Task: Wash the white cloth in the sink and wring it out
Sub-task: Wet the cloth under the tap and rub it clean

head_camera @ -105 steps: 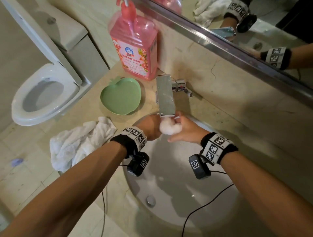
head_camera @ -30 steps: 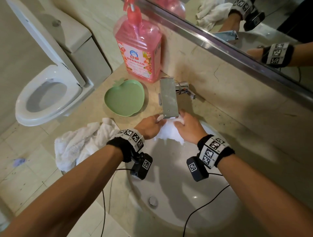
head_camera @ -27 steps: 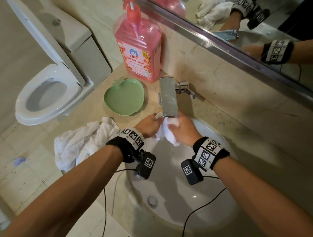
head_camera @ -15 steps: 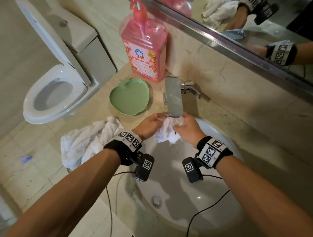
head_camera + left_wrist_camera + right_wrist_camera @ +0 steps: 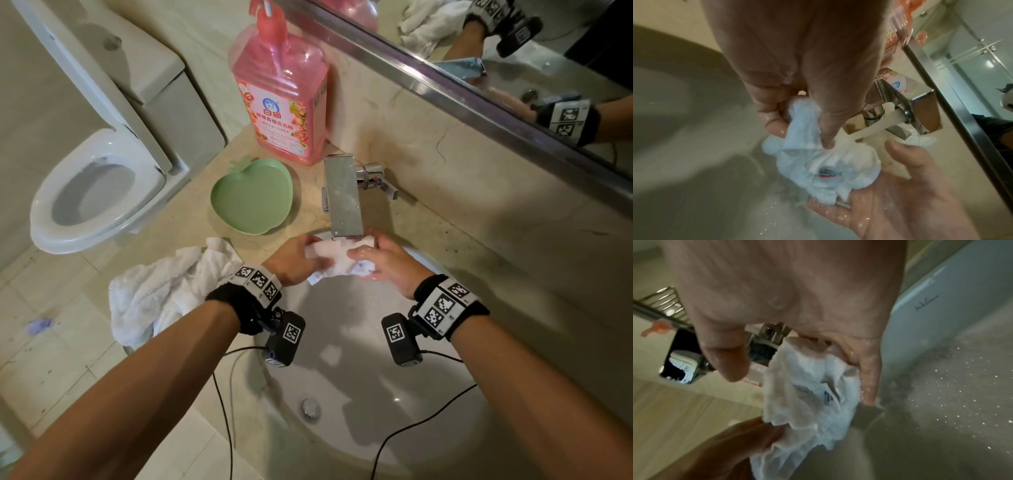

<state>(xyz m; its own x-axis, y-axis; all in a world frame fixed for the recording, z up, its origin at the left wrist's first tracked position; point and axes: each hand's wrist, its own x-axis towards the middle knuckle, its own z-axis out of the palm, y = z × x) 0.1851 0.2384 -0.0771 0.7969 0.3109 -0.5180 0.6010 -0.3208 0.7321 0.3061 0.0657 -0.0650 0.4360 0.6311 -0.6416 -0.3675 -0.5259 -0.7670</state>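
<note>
White cloth [image 5: 337, 258] is held bunched under the tap [image 5: 343, 198], above the sink [image 5: 428, 394], at centre frame. One end is pinched by the left hand [image 5: 294, 258], thumb against curled fingers [image 5: 774, 123]; the other end is cradled by the right hand [image 5: 387, 263], its fingers [image 5: 869, 382] loosely curved. Its long axis runs left to right between both hands, equally near, which suits a twist for wringing.

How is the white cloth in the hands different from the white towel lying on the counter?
The white cloth is small, wet and held under the faucet by the left hand and the right hand. The white towel is larger, lies untouched in a crumpled heap left of the sink, and looks dry. Both are white and crumpled.
</note>
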